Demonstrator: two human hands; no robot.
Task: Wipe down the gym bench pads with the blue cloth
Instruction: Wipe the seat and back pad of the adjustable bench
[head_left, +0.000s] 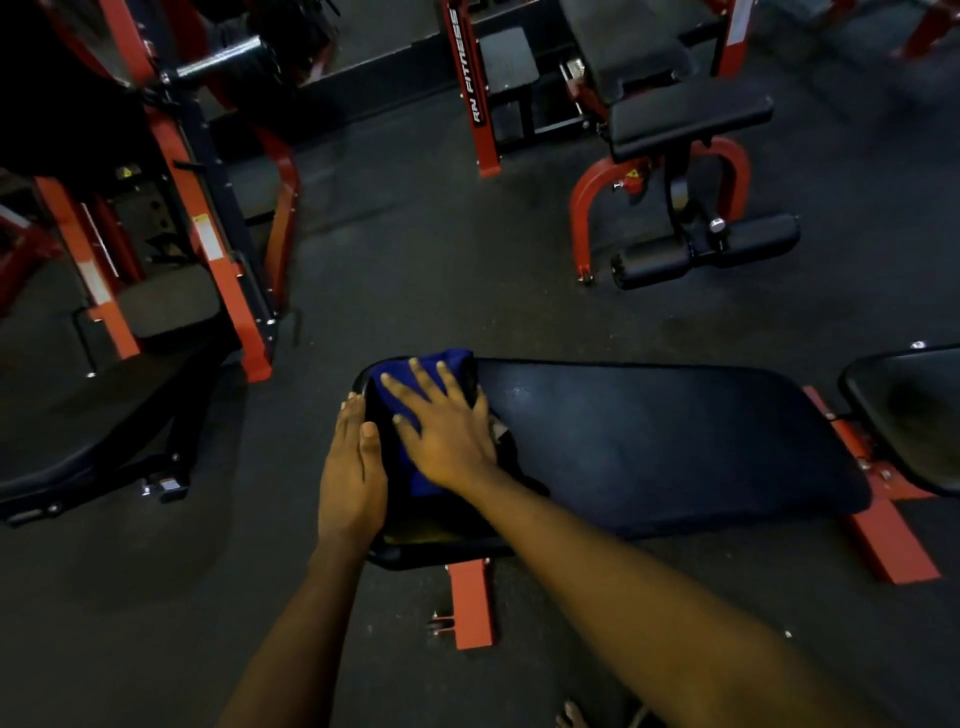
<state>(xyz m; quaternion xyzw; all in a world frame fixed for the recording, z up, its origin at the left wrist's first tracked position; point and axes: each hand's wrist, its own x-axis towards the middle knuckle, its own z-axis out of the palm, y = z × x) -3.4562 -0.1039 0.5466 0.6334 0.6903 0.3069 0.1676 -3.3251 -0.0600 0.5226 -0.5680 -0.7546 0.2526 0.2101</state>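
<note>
At the left end of the long black bench pad (649, 441): blue cloth (457, 359), bunched, lying on the top surface from the far edge back toward the near one. Pressed down by the right hand (447, 431), palm flat, fingers straight and spread over the cloth, curling round nothing. Just beside it, left hand (353, 467) laid against the pad's left end edge, fingers straight and together, thumb resting on top next to the cloth; likewise flat, gripping nothing. Off the right end, a second black pad (904, 415) on the same red frame. Below the near edge, a red foot (470, 603) on the dark floor (415, 260). Farther across the floor, another black-and-red bench (685, 119); at far left, a red-and-black rack (208, 234).
</note>
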